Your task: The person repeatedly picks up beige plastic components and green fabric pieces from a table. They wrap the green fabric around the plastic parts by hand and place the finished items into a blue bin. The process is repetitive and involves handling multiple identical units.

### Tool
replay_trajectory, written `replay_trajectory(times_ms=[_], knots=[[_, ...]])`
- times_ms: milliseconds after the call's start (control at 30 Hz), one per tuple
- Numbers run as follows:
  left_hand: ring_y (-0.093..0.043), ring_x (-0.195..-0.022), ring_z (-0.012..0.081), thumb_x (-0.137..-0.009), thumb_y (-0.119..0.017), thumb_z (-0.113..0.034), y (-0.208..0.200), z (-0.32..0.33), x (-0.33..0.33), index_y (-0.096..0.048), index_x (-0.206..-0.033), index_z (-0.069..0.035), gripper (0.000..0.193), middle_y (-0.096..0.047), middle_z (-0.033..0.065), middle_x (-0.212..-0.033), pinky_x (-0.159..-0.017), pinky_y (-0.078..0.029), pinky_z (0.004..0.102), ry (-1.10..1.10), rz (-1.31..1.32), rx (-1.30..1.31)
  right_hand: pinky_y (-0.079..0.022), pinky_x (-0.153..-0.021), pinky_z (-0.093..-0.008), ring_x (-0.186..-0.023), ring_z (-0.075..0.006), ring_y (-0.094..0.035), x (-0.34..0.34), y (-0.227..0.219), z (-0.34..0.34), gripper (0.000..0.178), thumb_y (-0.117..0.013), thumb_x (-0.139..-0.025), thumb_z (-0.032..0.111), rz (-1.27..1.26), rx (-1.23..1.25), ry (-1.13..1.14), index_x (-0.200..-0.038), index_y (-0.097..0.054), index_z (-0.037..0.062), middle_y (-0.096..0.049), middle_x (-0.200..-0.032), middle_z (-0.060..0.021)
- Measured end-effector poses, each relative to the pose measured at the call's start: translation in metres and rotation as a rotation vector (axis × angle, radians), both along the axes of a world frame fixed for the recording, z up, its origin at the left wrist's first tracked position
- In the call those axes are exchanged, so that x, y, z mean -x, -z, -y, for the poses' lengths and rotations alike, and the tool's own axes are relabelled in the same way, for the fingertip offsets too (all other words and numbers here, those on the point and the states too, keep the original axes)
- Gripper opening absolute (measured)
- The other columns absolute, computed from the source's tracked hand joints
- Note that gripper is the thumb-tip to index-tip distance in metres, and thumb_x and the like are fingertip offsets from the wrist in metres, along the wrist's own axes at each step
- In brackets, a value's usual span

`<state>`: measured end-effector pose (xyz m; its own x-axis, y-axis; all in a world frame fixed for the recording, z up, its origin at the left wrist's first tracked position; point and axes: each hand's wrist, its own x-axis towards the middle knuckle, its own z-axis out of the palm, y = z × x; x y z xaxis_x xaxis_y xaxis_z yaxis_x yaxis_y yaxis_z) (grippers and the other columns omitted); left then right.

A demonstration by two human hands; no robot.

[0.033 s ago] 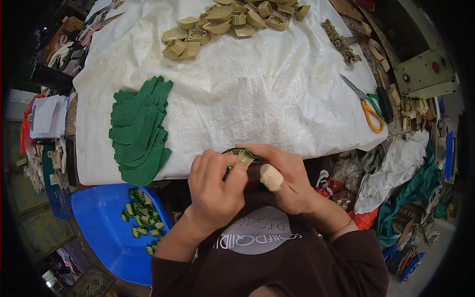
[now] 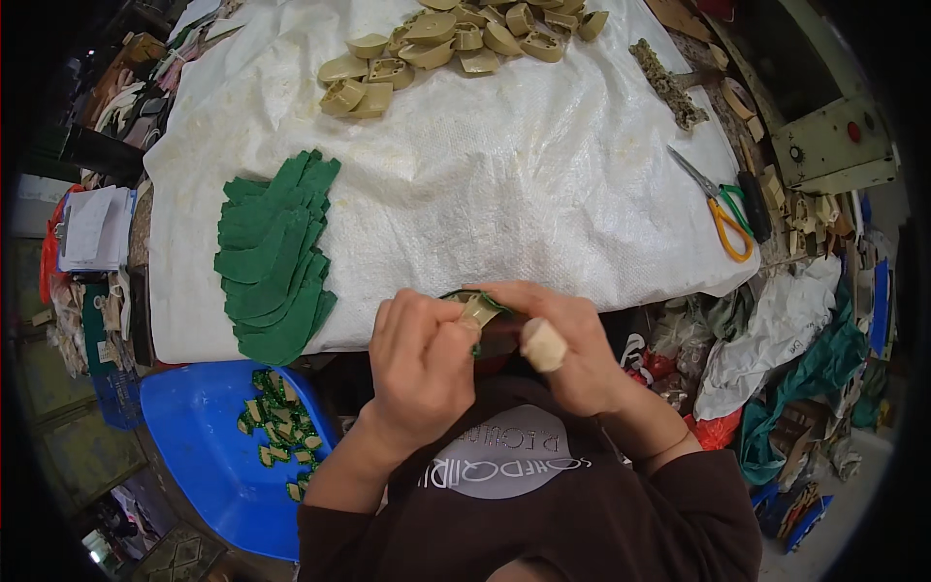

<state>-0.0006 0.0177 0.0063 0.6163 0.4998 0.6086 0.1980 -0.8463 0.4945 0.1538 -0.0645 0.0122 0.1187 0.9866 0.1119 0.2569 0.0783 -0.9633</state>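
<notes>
At the near edge of the table, my left hand (image 2: 419, 359) grips a tan plastic shoe heel (image 2: 478, 310) between thumb and fingers. Dark green shiny covering wraps its far edge. My right hand (image 2: 574, 354) is closed against the heel's right side. From that fist juts a pale, blunt, faceted end like a tool handle (image 2: 545, 346); its working end is hidden. Left on the table lies an overlapping stack of green cut pieces (image 2: 276, 257). Bare tan heels (image 2: 427, 44) are heaped at the far side.
White woven sheeting (image 2: 465, 194) covers the table. Scissors (image 2: 722, 209) with orange and green handles lie at its right edge, beside a dark-handled tool (image 2: 754, 206). A blue bin (image 2: 199, 456) at lower left holds several green-trimmed heels (image 2: 279, 422). Bags (image 2: 771, 339) crowd the right side.
My right hand has shifted slightly right, and the pale handle end has turned and moved with it. The left hand keeps its hold on the heel.
</notes>
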Motion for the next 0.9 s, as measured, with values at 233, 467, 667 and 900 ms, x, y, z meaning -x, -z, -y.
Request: replay_trajectory(times_ms=[233,467,667,900], knots=[[-0.059,-0.071,0.024,-0.067,-0.067,0.012,0.016,0.009,-0.002,-0.05,-0.079,-0.004,0.026,-0.062,0.0119,-0.083,-0.064,-0.043,0.031,0.184,0.343,0.493,-0.049,-0.083,-0.0277,-0.094,-0.0147,-0.061,-0.039,0.013,-0.016,0.032,-0.071,-0.08,0.009,-0.678,0.347,-0.28,-0.107,-0.059,-0.0029,-0.064,-0.101,-0.0093],[-0.059,-0.069,0.0251,-0.065,-0.067,0.013,0.009,0.001,-0.008,-0.05,-0.078,0.0,0.025,-0.059,0.0146,-0.082,-0.061,-0.045,0.0307,0.213,0.189,0.231,-0.049,-0.073,-0.0248,-0.081,-0.0119,-0.06,-0.037,0.015,-0.025,0.028,-0.07,-0.082,0.01,-0.565,0.286,-0.264,-0.105,-0.058,-0.0019,-0.064,-0.094,-0.0086],[-0.058,-0.077,0.0158,-0.08,-0.067,0.004,0.006,0.013,-0.014,-0.054,-0.089,0.001,0.016,-0.061,0.012,-0.088,-0.067,-0.047,0.0285,0.012,0.54,0.855,-0.048,-0.076,-0.0259,-0.087,-0.0119,-0.059,-0.027,0.016,-0.026,0.028,-0.057,-0.092,0.012,-0.472,0.144,-0.073,-0.117,-0.054,0.0004,-0.063,-0.096,-0.0079],[-0.058,-0.084,0.0124,-0.082,-0.067,0.0,0.013,0.013,-0.016,-0.055,-0.091,0.001,0.016,-0.063,0.0121,-0.093,-0.076,-0.046,0.0243,0.016,0.553,0.952,-0.042,-0.083,-0.0347,-0.096,-0.026,-0.049,-0.018,0.017,-0.028,0.018,-0.057,-0.084,0.007,0.044,-0.303,-0.015,-0.101,-0.058,0.0045,-0.053,-0.102,-0.0103]])
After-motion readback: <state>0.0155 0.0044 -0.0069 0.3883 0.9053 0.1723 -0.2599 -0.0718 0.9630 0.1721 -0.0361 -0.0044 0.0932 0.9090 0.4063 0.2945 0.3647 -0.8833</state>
